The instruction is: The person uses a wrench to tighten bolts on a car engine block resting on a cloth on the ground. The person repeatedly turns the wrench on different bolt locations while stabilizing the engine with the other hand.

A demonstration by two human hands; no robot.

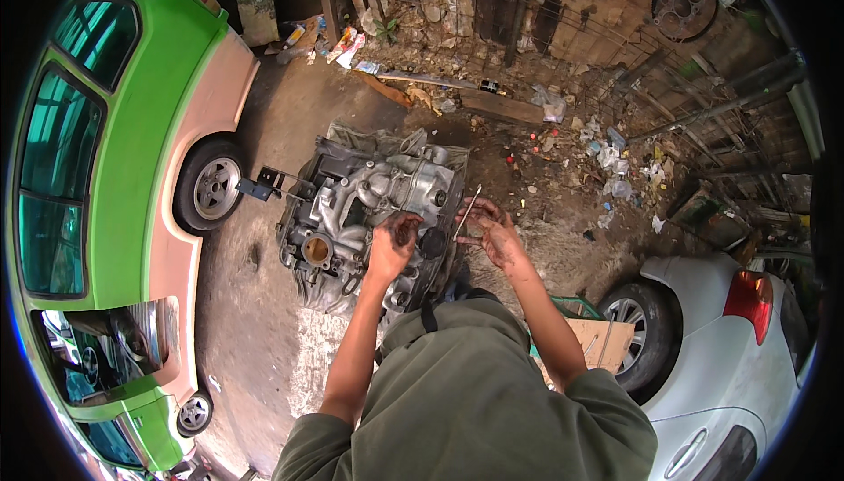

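A grimy metal engine point(369, 191) stands on the ground in front of me, with cast intake pipes and a round brass-coloured opening point(317, 250) on its near left side. My left hand point(396, 242), blackened with grease, is over the engine's near right part. Its fingers are curled together, and whatever they may hold is hidden. At the engine's right edge, my right hand point(494, 233) holds a slim metal wrench point(468, 211) tilted upward between greasy fingers. A round black cap point(432, 243) on the engine lies between my hands.
To the left stands a green and pink car point(158, 85); a silver car point(721, 349) is at the lower right. Beside its wheel is a cardboard piece point(602, 343). Litter point(615, 164) and a wooden plank point(501, 105) lie along the far wall. A bracket point(257, 187) projects left from the engine.
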